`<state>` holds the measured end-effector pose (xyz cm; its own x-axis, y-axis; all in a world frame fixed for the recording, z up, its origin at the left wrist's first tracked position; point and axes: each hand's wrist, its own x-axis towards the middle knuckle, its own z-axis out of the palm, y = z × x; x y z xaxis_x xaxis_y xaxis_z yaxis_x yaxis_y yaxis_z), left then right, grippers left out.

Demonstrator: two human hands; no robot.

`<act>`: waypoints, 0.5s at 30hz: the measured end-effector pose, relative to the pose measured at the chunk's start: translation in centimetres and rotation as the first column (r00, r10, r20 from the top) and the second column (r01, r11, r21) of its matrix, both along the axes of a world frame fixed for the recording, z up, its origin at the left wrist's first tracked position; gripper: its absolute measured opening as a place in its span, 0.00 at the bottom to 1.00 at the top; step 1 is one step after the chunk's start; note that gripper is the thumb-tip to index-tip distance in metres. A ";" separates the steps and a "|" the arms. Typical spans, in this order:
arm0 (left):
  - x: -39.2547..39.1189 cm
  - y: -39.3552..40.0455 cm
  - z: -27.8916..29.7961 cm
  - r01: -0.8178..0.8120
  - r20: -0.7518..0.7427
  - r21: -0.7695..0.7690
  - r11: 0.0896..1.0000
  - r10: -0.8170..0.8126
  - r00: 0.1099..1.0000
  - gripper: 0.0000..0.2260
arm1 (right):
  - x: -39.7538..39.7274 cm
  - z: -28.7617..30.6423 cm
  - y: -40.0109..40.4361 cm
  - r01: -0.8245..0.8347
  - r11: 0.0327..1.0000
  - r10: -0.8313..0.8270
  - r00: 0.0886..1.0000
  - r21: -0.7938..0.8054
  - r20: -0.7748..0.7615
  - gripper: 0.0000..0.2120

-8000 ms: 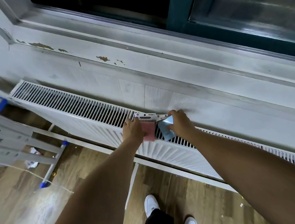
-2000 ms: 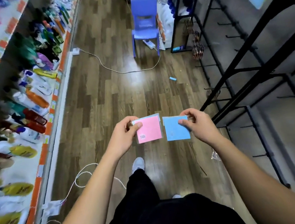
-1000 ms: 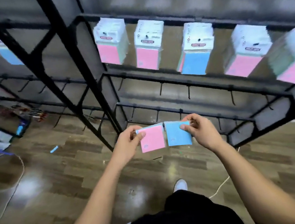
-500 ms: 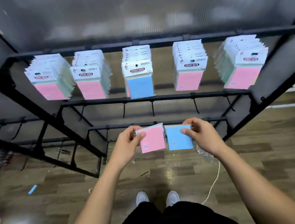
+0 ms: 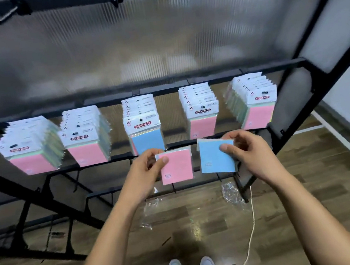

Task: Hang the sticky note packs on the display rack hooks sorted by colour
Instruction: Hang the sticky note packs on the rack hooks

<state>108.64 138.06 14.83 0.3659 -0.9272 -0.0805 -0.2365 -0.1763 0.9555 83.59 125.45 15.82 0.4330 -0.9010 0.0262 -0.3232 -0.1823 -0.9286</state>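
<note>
- Single head-worn wide-angle view, looking forward and down from standing height.
- Faces the black metal display rack (image 5: 164, 87) head-on, at arm's reach.
- Brown wood-plank floor (image 5: 309, 193) below.

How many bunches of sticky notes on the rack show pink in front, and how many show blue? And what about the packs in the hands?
Pink-fronted bunches on the rack: 4
Blue-fronted bunches on the rack: 1
Pink packs held: 1, in the left hand
Blue packs held: 1, in the right hand
Total: 5 bunches, 2 held packs
</note>
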 end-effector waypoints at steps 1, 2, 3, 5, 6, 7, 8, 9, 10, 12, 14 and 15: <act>0.3 -0.6 1.1 0.014 0.013 -0.021 1.000 -0.014 1.000 0.02 | 0.3 1.5 -0.2 0.012 1.000 -0.012 0.999 -0.015 0.035 0.05; 0.6 -1.1 2.3 0.028 0.028 -0.044 0.999 -0.027 0.999 0.02 | 0.6 2.9 -0.4 0.021 0.999 -0.018 0.997 -0.031 0.068 0.06; 0.9 -1.7 3.4 0.039 0.041 -0.066 0.997 -0.036 0.999 0.02 | 1.1 4.2 -0.5 0.026 0.998 -0.022 0.995 -0.048 0.100 0.06; 1.3 -2.7 5.5 0.061 0.037 -0.122 0.991 -0.056 0.998 0.01 | 2.2 6.3 -0.8 0.031 0.998 -0.020 0.987 -0.062 0.160 0.06; 1.3 -3.2 6.4 0.073 0.028 -0.144 0.987 -0.070 0.997 0.01 | 2.9 7.1 -0.9 0.031 0.998 -0.020 0.983 -0.057 0.184 0.06; 1.3 -3.5 7.2 0.085 0.011 -0.158 0.984 -0.085 0.996 0.01 | 3.7 7.7 -0.9 0.031 0.998 -0.020 0.979 -0.047 0.204 0.06; 1.2 -3.8 7.8 0.099 -0.012 -0.168 0.981 -0.103 0.995 0.02 | 4.5 8.1 -0.9 0.037 0.998 -0.026 0.976 -0.048 0.217 0.07; 1.2 -4.0 8.3 0.107 -0.039 -0.175 0.979 -0.115 0.993 0.02 | 5.2 8.4 -0.8 0.051 0.997 -0.037 0.975 -0.063 0.218 0.07; 1.1 -4.2 8.7 0.110 -0.065 -0.179 0.978 -0.124 0.990 0.02 | 5.9 8.6 -0.7 0.070 0.993 -0.049 0.977 -0.093 0.208 0.07; 1.1 -4.5 8.9 0.109 -0.119 -0.190 0.976 -0.133 0.984 0.03 | 6.9 8.5 -0.6 0.097 0.986 -0.073 0.983 -0.138 0.169 0.06; 1.0 -4.6 9.0 0.095 -0.186 -0.199 0.975 -0.132 0.974 0.06 | 7.6 8.2 -0.3 0.126 0.981 -0.104 0.984 -0.147 0.148 0.06; 0.9 -4.7 8.9 0.081 -0.221 -0.196 0.977 -0.124 0.967 0.07 | 7.8 8.1 -0.2 0.146 0.977 -0.124 0.982 -0.154 0.145 0.07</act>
<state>109.55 133.40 23.75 0.2596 -0.9654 0.0245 -0.0138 0.0217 0.9997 91.40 125.20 23.91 0.2900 -0.9297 0.2269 -0.2300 -0.2978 -0.9265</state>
